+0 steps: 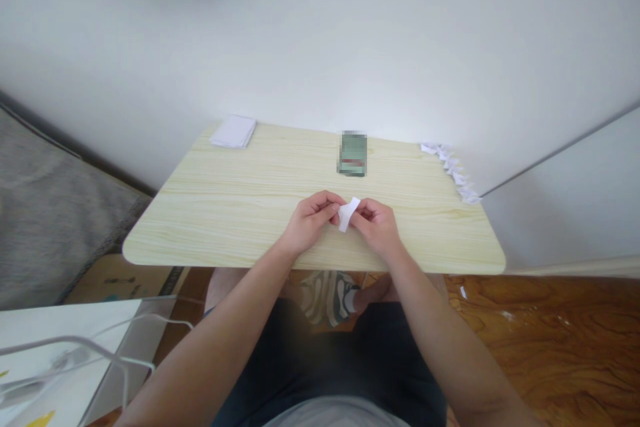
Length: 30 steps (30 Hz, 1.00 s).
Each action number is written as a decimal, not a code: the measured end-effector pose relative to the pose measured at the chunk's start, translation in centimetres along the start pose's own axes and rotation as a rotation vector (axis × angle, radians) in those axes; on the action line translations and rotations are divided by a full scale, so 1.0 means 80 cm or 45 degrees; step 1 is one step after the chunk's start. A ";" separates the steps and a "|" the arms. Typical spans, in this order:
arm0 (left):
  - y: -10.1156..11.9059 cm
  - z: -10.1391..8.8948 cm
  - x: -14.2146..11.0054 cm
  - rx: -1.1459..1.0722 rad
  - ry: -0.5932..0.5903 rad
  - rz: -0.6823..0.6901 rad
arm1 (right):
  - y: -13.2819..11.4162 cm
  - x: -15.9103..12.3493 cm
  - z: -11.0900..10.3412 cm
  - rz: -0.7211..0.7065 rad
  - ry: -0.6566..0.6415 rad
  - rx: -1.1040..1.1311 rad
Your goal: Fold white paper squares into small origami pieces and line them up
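Both my hands meet over the near middle of a pale wooden table [225, 200]. Between them is a small white folded paper piece [349, 213]. My left hand [314, 218] pinches its left side with fingers curled. My right hand [379, 226] pinches its right side, fingers also closed. The paper stands tilted, its top corner poking up above my fingertips.
A stack of white paper sheets [233, 131] lies at the table's far left corner. A green blurred card or packet [353, 154] sits at the far middle. Several small folded white paper pieces [453, 168] line the right edge. White wall behind, wooden floor [565, 334] right.
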<state>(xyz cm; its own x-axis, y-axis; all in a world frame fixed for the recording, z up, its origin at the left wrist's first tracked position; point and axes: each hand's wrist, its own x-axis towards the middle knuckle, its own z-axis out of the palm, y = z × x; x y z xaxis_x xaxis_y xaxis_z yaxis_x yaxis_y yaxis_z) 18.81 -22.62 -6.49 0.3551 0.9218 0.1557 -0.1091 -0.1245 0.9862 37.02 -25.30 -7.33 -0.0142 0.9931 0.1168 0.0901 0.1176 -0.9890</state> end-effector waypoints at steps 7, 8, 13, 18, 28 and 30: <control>0.006 -0.001 -0.003 -0.153 -0.085 -0.001 | -0.004 0.004 -0.004 0.034 -0.019 0.096; 0.007 -0.001 -0.004 -0.154 -0.097 0.001 | -0.004 0.005 -0.005 0.038 -0.022 0.121; 0.010 0.001 -0.008 -0.108 -0.064 -0.014 | -0.008 0.006 -0.011 0.034 -0.088 0.191; 0.015 0.004 -0.009 -0.085 -0.036 -0.038 | -0.013 0.006 -0.020 0.033 -0.159 0.147; 0.025 0.006 0.002 -0.106 -0.039 0.126 | -0.031 0.018 -0.015 0.071 -0.274 0.187; 0.035 0.008 0.013 -0.168 -0.024 0.171 | -0.043 0.027 -0.016 0.039 -0.290 0.176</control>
<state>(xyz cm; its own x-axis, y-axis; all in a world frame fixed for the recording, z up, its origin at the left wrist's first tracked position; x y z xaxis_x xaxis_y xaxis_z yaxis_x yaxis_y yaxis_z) 19.46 -22.24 -3.56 0.3465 0.8928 0.2877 -0.2771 -0.1956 0.9407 37.94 -23.56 -3.59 -0.2390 0.9679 0.0784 -0.0427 0.0702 -0.9966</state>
